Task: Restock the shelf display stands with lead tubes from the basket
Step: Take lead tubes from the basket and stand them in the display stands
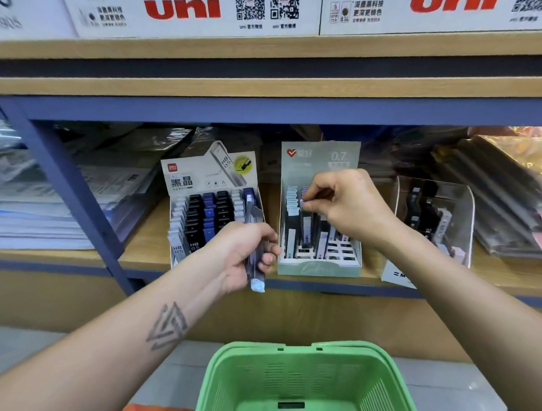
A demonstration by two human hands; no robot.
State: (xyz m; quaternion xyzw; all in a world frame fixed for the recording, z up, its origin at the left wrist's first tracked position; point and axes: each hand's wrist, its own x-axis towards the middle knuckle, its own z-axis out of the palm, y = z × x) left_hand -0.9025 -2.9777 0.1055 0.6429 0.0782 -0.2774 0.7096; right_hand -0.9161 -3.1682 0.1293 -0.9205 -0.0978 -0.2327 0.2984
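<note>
On the white boxes (195,14) above your shelf, red "uni" appears twice, with QR codes beside it, and "UMN-S" tops the right box (435,6); the left display stand (209,176) in front of you carries a red "deli" logo, large "黑晶" and a pictured tube marked "HB 0.5"; its front tubes (185,246) read "HB 0.5"; the middle stand (320,157) shows "0.7".

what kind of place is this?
Most likely a stationery shop aisle or its stockroom. Cardboard display stands of pencil lead tubes sit on a wooden shelf, uni-branded cartons sit above, and a green shopping basket is below.
</note>
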